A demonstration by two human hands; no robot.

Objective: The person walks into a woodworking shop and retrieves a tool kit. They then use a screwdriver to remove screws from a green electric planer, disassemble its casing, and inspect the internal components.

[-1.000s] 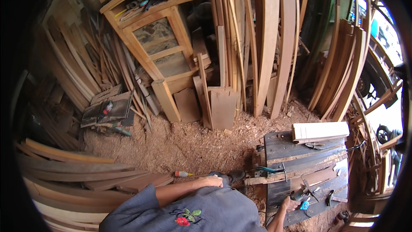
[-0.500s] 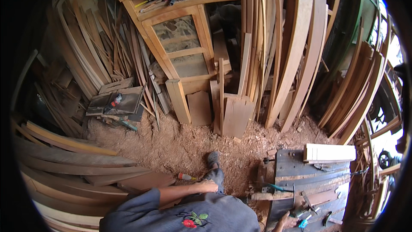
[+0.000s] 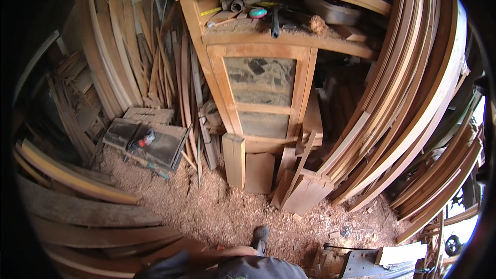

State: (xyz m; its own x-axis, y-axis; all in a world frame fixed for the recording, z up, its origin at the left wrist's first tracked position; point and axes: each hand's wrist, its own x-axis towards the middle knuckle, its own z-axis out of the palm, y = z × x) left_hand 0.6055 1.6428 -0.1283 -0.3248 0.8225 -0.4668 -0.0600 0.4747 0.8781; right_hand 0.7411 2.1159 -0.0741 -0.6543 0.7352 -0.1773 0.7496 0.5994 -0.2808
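Observation:
My left forearm crosses the lower edge, and my left hand (image 3: pixel 245 251) rests low in front of my body, by my leg. Its fingers are too small and hidden to read. A grey shoe (image 3: pixel 261 236) on my foot stands just beyond it on the shavings. My right hand is out of the picture. At the lower right, the dark machine table (image 3: pixel 359 263) shows only in part, with a pale wooden block (image 3: pixel 402 253) lying on it.
A wooden cabinet (image 3: pixel 261 51) with a glazed door stands ahead, its shelf holding a teal round object (image 3: pixel 257 13) and a dark tube (image 3: pixel 275 22). Long boards (image 3: pixel 413 139) lean at right; more planks (image 3: pixel 93 212) lie at left. A red-and-grey power tool (image 3: pixel 143 140) sits on a low dark table (image 3: pixel 121 135).
My view has tilted up toward the cabinet and its shelf. My left hand now sits lower in the picture; my right hand and the tools beside it have dropped out of view.

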